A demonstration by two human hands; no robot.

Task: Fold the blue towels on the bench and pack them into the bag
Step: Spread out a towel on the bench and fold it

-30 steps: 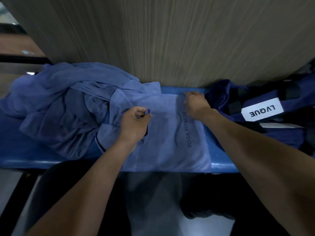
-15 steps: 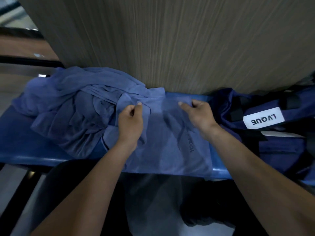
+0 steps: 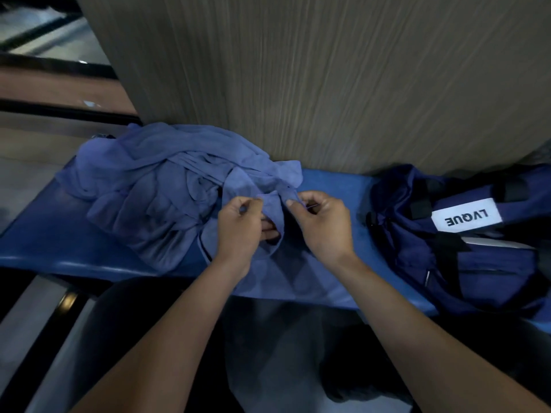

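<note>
Left hand [image 3: 238, 226] and right hand [image 3: 323, 223] are both raised just above the middle of the tabletop [image 3: 59, 242], close together, knuckles toward the camera. Each hand's fingers are curled and pinch the upper edge of one blue towel [image 3: 286, 272]. The left thumb and forefinger hold the edge at its left; the right fingers [image 3: 293, 201] hold it at its right. The cloth between the two grips is bunched into a small fold.

From the hands the towel drapes down over the middle of the tabletop, and its lower part hangs past the front edge, in front of the person's dark clothing. Whether any lettering shows on the towel cannot be told.

A pile [image 3: 155, 186] of crumpled blue towels lies on the left half of the tabletop, reaching the rear edge where it meets the wall [image 3: 328, 84]. The pile's right side lies just beside the held towel; whether they touch cannot be told.

A dark blue bag [image 3: 477, 263] sits at the right end of the tabletop, apart from the hands, with bare tabletop between. It carries black straps and a white label [image 3: 466, 218] reading "LVQUE", seen upside down. Whether the bag's opening is open or closed cannot be told.

The wall behind the tabletop is grey-brown with vertical grain.
</note>
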